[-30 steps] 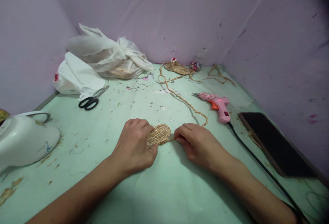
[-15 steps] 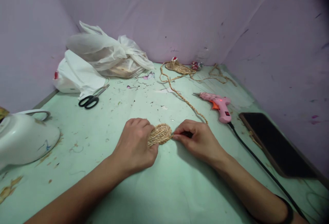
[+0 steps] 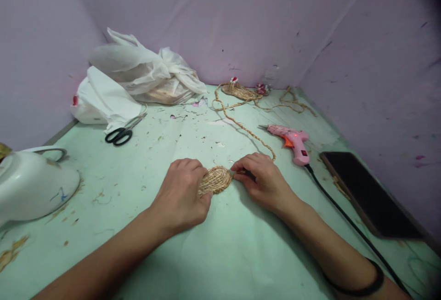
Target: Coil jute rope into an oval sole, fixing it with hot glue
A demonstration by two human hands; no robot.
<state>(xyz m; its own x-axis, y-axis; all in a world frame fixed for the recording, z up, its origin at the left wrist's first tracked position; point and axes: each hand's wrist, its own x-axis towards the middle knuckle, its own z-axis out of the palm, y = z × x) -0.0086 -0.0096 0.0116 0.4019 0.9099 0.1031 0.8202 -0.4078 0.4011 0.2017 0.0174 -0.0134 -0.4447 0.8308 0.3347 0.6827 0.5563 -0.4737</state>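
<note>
A coiled oval of braided straw [image 3: 217,180] lies on the green tabletop in front of me. My left hand [image 3: 184,192] is closed over its left end, fingers on top and thumb along the near edge, so that end is hidden. At the oval's right edge, my right hand [image 3: 260,178] pinches the braided straw cord [image 3: 253,135]. From behind this hand the cord runs away to the far side of the table.
A pink glue gun [image 3: 291,140] with a lit red light and a black phone [image 3: 370,194] lie at right. Scissors [image 3: 120,135], a white plastic bag [image 3: 148,70] and a white rounded object [image 3: 37,187] are at left. Another straw coil [image 3: 239,91] sits at the back.
My right hand has shifted slightly up and away from me, pulling the cord along the oval's right edge. My left hand has stayed in place on the coil.
</note>
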